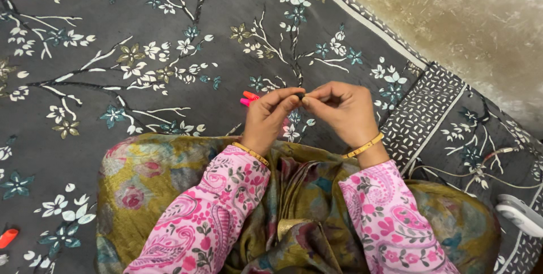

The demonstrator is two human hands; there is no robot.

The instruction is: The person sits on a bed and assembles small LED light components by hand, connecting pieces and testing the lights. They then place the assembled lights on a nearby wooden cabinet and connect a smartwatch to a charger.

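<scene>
My left hand (268, 118) and my right hand (342, 110) meet fingertip to fingertip above a grey floral bedsheet (141, 53). Between the pinched fingertips sits a tiny dark object (301, 96); it is too small to tell what it is. Each wrist wears a thin gold bangle, and both arms are in pink paisley sleeves. Just behind my left hand lie small pink and orange pieces (248, 98) on the sheet, partly hidden by the fingers.
An olive floral cloth (141, 189) covers my lap. Another orange piece (8, 236) lies at the far left edge. A white device (520, 213) with a thin cable lies at the right. A beige shaggy rug (464, 13) lies beyond the sheet's border.
</scene>
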